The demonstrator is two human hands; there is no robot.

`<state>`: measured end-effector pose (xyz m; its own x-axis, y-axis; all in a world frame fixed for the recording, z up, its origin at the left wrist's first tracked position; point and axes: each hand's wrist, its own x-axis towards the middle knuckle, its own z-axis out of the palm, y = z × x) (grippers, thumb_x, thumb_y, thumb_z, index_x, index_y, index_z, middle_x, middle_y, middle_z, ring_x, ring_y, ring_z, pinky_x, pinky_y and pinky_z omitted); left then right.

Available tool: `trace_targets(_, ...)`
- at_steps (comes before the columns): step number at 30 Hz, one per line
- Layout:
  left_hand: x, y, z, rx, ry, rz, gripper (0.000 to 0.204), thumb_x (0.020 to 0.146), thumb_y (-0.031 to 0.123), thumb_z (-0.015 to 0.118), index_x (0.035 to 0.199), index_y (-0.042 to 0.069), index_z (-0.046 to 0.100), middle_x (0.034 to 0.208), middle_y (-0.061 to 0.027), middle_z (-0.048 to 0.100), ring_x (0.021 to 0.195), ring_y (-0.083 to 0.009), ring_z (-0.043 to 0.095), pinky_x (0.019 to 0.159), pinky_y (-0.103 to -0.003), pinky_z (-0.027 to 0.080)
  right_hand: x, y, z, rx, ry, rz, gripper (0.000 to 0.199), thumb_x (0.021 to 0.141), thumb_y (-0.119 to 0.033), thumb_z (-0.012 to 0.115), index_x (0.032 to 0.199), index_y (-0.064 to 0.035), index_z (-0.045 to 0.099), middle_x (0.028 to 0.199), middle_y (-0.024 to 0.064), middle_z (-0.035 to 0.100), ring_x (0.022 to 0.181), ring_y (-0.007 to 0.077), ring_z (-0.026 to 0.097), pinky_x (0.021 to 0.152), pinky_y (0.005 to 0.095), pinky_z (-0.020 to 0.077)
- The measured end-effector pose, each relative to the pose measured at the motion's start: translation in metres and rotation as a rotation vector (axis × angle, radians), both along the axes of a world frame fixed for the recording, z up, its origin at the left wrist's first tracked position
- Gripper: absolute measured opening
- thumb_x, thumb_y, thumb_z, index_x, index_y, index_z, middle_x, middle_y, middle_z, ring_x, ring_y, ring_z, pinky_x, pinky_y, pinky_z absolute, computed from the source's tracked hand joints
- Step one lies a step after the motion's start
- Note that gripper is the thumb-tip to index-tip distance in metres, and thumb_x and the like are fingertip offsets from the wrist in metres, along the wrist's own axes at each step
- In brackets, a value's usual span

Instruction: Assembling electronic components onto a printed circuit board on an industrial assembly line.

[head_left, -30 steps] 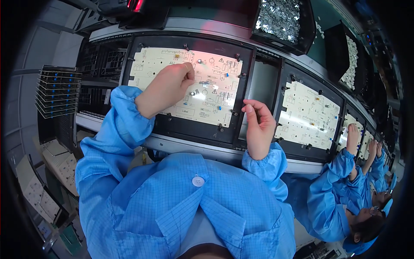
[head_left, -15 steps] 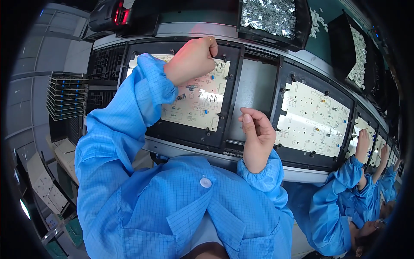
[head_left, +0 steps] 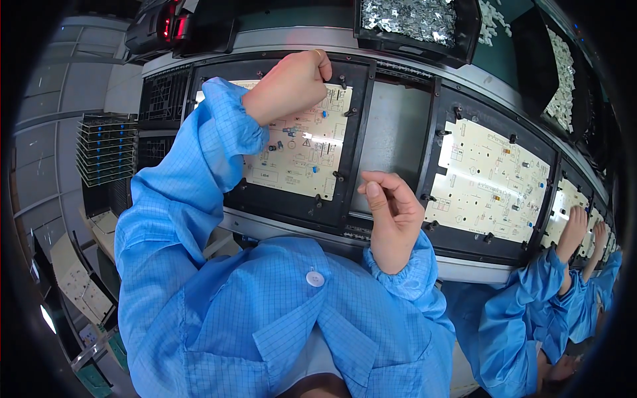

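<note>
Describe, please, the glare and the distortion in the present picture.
Head view: white glare streaks the left board and right board; head view: red lights glow on the black device; head view: the metal rail bows, corners are black.

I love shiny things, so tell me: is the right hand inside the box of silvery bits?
No: the right hand is at the near end of the grey panel, apart from the box of silvery bits.

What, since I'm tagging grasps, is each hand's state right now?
Left hand: curled over the circuit board; its grip is hidden, cannot tell.
Right hand: loosely curled, nothing visibly held; open or closed cannot be told.
</note>
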<state>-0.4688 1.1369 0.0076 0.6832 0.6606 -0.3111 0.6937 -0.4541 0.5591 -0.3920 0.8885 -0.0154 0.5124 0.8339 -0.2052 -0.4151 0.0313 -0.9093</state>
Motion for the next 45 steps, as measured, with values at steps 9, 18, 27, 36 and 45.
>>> trace_targets(9,-0.002,0.003,-0.005,-0.061,-0.015,-0.012,0.019,0.079,-0.001,0.061,0.097,-0.001,0.056,0.076,-0.0042,0.057,0.069,-0.0127,0.055,0.063,-0.028,0.046,-0.005,0.001,-0.001,-0.017,-0.011,-0.011,0.015,0.096,0.002,0.059,0.109,0.0037,0.067,0.094,0.0037,0.062,0.086,0.0076,0.058,0.077,0.0190,0.0437)
trace_targets(18,0.006,-0.004,-0.004,0.021,0.034,-0.021,0.023,0.076,-0.001,0.057,0.099,-0.004,0.058,0.079,-0.0105,0.061,0.072,-0.0206,0.061,0.065,-0.033,0.048,-0.008,0.003,0.000,-0.060,-0.035,-0.045,0.017,0.097,-0.007,0.062,0.111,0.0011,0.067,0.092,0.0047,0.067,0.085,0.0093,0.060,0.080,0.0219,0.0468)
trace_targets(27,0.016,-0.019,0.008,0.143,0.122,-0.155,0.032,0.074,0.013,0.063,0.088,-0.016,0.061,0.086,-0.0293,0.065,0.086,-0.0411,0.067,0.081,-0.045,0.053,-0.010,0.011,-0.014,-0.042,-0.054,-0.131,0.013,0.092,-0.003,0.067,0.103,0.0027,0.065,0.090,0.0080,0.069,0.074,0.0098,0.057,0.072,0.0224,0.0462)
trace_targets(36,-0.052,-0.029,0.003,0.097,0.071,-0.308,0.017,0.083,0.006,0.063,0.095,-0.007,0.063,0.085,-0.0265,0.066,0.083,-0.0422,0.066,0.076,-0.048,0.052,0.006,0.022,0.011,-0.250,-0.403,-0.091,0.015,0.091,-0.005,0.069,0.104,0.0025,0.070,0.084,0.0024,0.067,0.075,0.0083,0.058,0.071,0.0220,0.0476)
trace_targets(45,-0.078,-0.043,-0.012,0.182,-0.254,-0.300,0.012,0.077,-0.001,0.063,0.089,-0.005,0.064,0.081,-0.0245,0.064,0.085,-0.0425,0.063,0.075,-0.048,0.051,0.036,0.127,-0.023,-0.347,-0.835,-0.017,0.037,0.079,-0.004,0.076,0.109,0.0003,0.054,0.080,0.0064,0.070,0.071,0.0105,0.062,0.066,0.0244,0.0475)
